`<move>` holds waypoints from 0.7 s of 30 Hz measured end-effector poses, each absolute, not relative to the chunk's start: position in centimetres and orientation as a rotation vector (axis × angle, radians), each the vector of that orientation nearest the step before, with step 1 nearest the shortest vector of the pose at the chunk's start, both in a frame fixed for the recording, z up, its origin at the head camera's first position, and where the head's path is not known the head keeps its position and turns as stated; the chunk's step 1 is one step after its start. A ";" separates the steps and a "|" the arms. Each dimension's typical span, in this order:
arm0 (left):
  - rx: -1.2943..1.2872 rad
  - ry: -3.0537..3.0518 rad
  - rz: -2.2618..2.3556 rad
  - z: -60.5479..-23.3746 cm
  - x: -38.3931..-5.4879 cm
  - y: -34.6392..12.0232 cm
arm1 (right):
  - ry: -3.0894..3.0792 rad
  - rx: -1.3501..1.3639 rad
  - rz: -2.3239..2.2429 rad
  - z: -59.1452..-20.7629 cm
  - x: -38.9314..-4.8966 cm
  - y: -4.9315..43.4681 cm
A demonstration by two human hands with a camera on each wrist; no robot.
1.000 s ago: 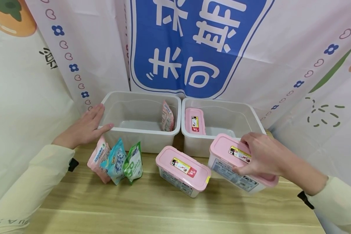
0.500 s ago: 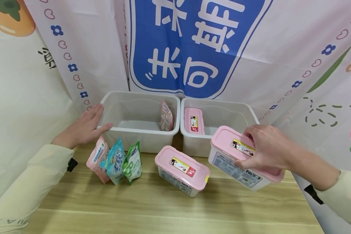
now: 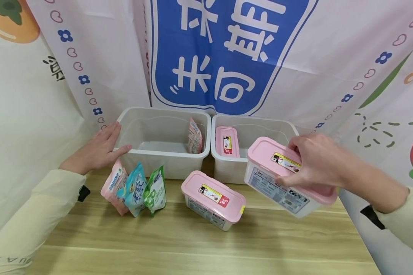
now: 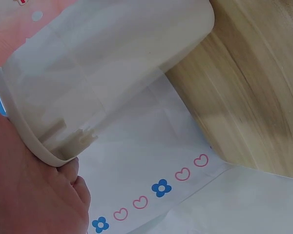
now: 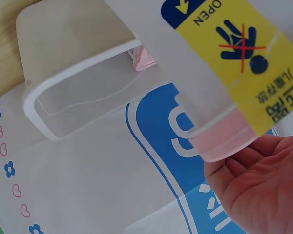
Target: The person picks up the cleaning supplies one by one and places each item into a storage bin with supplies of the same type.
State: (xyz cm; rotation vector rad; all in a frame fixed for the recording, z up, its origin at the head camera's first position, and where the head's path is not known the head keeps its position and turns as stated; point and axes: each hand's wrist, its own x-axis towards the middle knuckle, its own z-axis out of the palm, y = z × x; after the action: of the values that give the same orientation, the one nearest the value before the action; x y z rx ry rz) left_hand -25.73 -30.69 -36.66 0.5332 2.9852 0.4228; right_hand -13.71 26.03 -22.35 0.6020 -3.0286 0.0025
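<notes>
My right hand [image 3: 313, 160] grips a white tub [image 3: 275, 187] with a pink lid, thumb on the near side and fingers over the far side. The tub is tilted, held up in front of the right grey bin [image 3: 228, 170]. Its yellow label [image 5: 234, 53] reads OPEN in the right wrist view. My left hand [image 3: 98, 149] rests on the left grey bin [image 3: 165, 162] at its left rim, fingers extended and thumb over the front edge. A second pink-lidded tub [image 3: 213, 198] stands on the wooden table [image 3: 179, 248] between the hands.
Pink [image 3: 115, 187], blue [image 3: 135, 191] and green pouches [image 3: 155, 191] stand before the left bin. Another pink pouch [image 3: 195, 136] leans inside that bin. One more pink-lidded tub [image 3: 227, 142] sits in the right bin's left end. A printed cloth [image 3: 278, 88] hangs behind.
My right hand has raised the tub and shifted slightly right and toward the back. My left hand keeps its place on the bin rim.
</notes>
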 end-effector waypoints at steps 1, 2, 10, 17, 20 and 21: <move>0.534 2.986 0.421 -36.7 -25.7 -30.7 | -3.027 0.601 0.002 -22.2 -13.8 26.0; 0.533 2.986 0.421 -36.6 -25.7 -30.7 | -3.031 0.599 0.009 -22.0 -13.9 25.9; 0.528 2.985 0.410 -36.6 -25.7 -30.7 | -3.039 0.563 0.009 -20.5 -14.9 25.4; 0.527 2.988 0.404 -36.7 -25.7 -30.7 | -3.061 0.499 0.014 -19.6 -16.1 24.9; 0.526 2.987 0.402 -36.7 -25.7 -30.7 | -3.058 0.481 0.021 -19.3 -16.5 24.7; 0.526 2.988 0.402 -36.7 -25.8 -30.7 | -3.058 0.470 0.030 -19.2 -16.7 24.7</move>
State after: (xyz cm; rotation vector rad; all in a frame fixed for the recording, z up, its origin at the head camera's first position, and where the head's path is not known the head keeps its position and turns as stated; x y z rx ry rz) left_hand -25.75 -30.72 -36.73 0.5264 2.9875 0.4018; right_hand -16.68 24.67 -19.19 0.4703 -3.0583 0.0299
